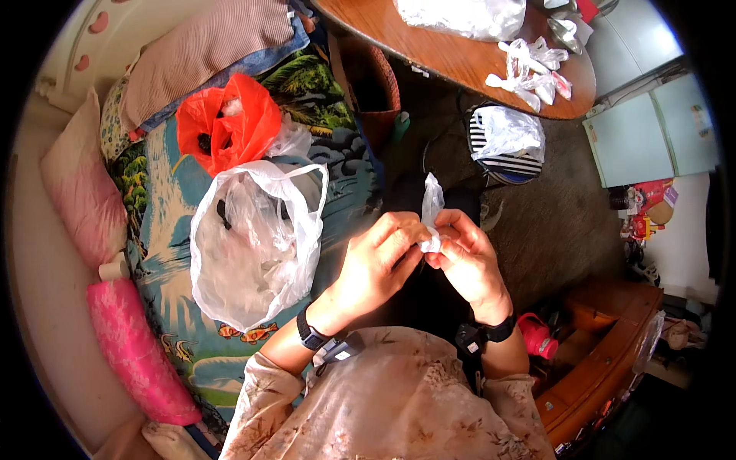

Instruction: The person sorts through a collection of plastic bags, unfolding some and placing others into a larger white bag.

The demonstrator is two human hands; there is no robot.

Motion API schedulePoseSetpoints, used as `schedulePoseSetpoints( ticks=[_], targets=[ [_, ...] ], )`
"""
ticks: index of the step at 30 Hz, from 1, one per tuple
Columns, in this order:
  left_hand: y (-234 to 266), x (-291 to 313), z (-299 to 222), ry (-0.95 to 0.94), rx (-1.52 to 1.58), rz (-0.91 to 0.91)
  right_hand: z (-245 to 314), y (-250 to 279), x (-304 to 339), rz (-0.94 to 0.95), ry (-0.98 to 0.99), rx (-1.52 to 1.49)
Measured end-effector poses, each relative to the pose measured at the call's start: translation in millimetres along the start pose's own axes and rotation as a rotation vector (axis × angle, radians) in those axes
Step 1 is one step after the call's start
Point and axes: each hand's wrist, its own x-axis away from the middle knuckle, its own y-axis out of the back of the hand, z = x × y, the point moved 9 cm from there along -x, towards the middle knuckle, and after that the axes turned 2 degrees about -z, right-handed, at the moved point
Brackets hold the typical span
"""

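A small bunched-up clear plastic bag (432,201) stands upright between my two hands, in front of my lap. My left hand (387,253) pinches its lower end from the left, fingers curled. From the other side, my right hand (469,261) holds the same part between thumb and fingers. Left of my hands, a white plastic bag (205,264) stands wide-mouthed on the bed, with crumpled clear plastic in it. Behind it sits a red plastic bag (257,115), its mouth also spread, with something dark inside.
A wooden table (452,69) at the far side bears crumpled plastic bags (537,73). Below its edge, a striped stool (506,170) carries more plastic. Pillows (84,192) and a pink bolster (138,353) lie along the bed's left. A wooden cabinet (590,376) stands at the near right.
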Motion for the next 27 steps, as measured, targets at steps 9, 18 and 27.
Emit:
schedulePoseSetpoints(
  ticks=[9,18,27],
  targets=[
    [3.2,-12.9,2.5,-0.080,-0.101,0.010,11.7,3.6,-4.9,-0.045,0.089,0.159],
    [6.7,-23.9,6.9,-0.062,-0.017,0.075,32.9,6.2,-13.6,-0.116,0.189,0.294],
    [8.2,-37.8,36.5,0.269,0.455,0.295,93.3,-7.8,-32.1,-0.038,0.368,0.652]
  ],
)
